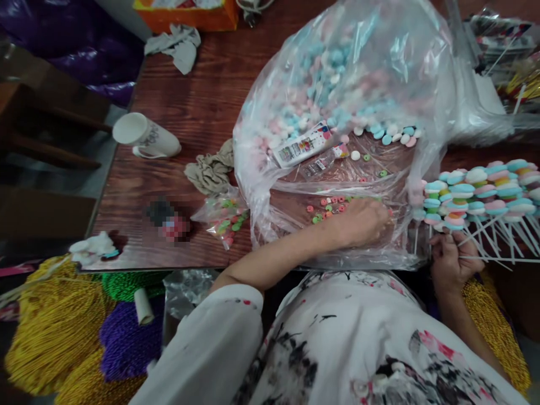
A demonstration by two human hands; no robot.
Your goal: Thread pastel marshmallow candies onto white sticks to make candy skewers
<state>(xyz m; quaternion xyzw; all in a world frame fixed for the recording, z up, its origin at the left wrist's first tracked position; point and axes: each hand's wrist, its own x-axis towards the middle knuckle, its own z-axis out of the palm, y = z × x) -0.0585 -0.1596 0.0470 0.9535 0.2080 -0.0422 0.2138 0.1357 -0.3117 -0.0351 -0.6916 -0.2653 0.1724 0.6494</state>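
Observation:
Inside the opening of a large clear plastic bag [270, 84], my left hand [366, 223] reaches down among small red and green ring candies [329, 209]; its fingertips are blurred, and what they hold cannot be made out. Pink, blue and white round candies [324, 73] fill the back of the bag. My right hand [452, 260] is at the table's front edge, fingers closed on a thin white stick. Just above it lies a pile of candy skewers [476, 194], with layered pastel discs and white sticks pointing toward me.
On the wooden table [202, 95] are a white mug [147, 136], a crumpled beige cloth [213, 169], a small bag of ring candies [228, 219] and a grey cloth [179, 46]. Printed wrappers [301, 146] lie in the big bag. Yellow cord bundles [59, 326] sit below left.

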